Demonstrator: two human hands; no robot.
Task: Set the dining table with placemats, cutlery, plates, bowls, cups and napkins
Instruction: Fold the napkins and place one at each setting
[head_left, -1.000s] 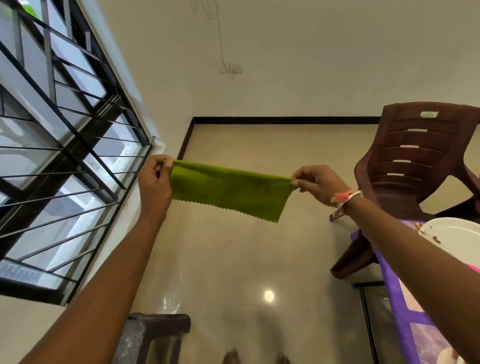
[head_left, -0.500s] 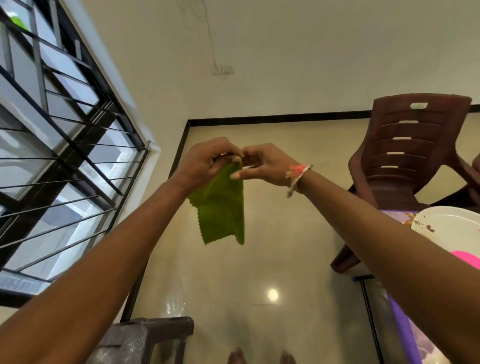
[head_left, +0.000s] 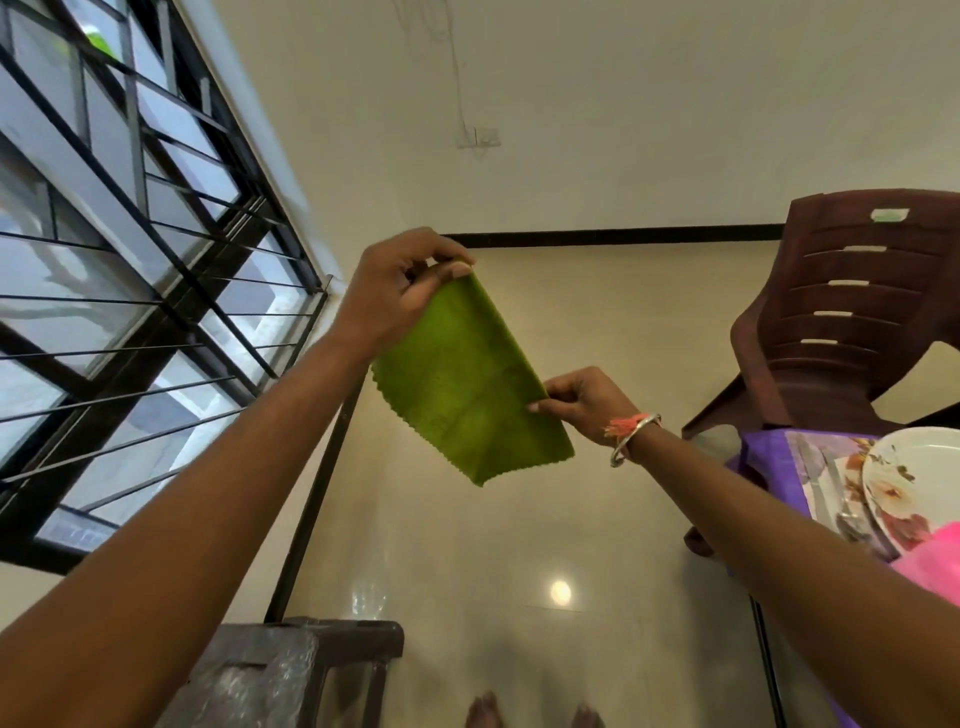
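Note:
A green cloth napkin (head_left: 470, 387) with zigzag edges hangs folded in the air in front of me, above the floor. My left hand (head_left: 400, 288) pinches its top corner between thumb and fingers. My right hand (head_left: 584, 402), lower and to the right, pinches the napkin's right edge about halfway down. At the right edge of the view a white flowered plate (head_left: 914, 478) lies on a purple placemat (head_left: 779, 452), with cutlery (head_left: 836, 499) beside the plate and something pink (head_left: 935, 561) near it.
A brown plastic chair (head_left: 852, 312) stands at the table's far side on the right. A barred window (head_left: 130, 291) fills the left. A dark stool (head_left: 291, 670) is below, near my feet (head_left: 535, 714) on the glossy beige floor (head_left: 467, 571).
The napkin was stretched wide between both hands, then the hands met and folded it in half. Now my right hand has slid down the folded edge while the left keeps the top.

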